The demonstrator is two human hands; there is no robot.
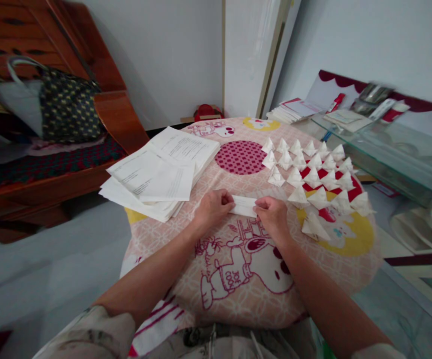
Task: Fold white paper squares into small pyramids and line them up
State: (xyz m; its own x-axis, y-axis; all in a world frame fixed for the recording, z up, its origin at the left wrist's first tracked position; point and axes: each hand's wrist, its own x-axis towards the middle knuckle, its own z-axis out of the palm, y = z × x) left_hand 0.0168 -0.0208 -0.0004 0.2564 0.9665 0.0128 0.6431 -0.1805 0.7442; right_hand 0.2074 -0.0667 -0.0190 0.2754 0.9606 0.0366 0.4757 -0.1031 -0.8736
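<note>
A narrow folded strip of white paper (243, 206) is stretched level between my two hands over the middle of the table. My left hand (215, 205) pinches its left end, and my right hand (272, 213) pinches the right end. To the right of my right hand stand rows of small pointed folded paper shapes (312, 175). One folded paper shape (314, 227) sits apart, nearest to me. Beyond my left hand lies a loose stack of printed paper sheets (156, 174), its top sheets askew.
A patterned pink cloth (234, 299) covers the round table. Along the right side runs a glass shelf (391, 154) holding metal containers (373, 97) and papers. At the left, a wooden bench (114, 119) carries a dark patterned bag (70, 104).
</note>
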